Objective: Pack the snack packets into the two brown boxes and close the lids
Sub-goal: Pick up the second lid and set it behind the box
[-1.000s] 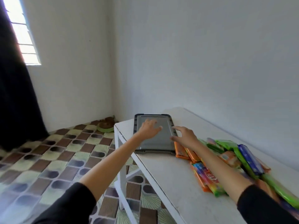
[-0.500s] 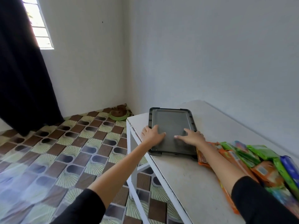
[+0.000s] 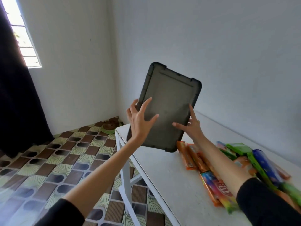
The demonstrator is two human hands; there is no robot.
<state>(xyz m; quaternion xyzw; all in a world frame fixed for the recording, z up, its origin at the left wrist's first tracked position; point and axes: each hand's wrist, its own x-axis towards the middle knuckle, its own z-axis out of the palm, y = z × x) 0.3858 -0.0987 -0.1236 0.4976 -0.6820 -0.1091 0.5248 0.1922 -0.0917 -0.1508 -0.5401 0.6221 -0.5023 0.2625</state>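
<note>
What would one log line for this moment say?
left hand grips dark lid | right hand grips dark lid | dark lid tilted up over table | snack packets loose on table, unpacked

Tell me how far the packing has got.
Done: nothing visibly; the packets lie loose on the table. In hand: left hand and right hand hold a dark lid tilted up. Left: all packing and closing; no box is in view.
</note>
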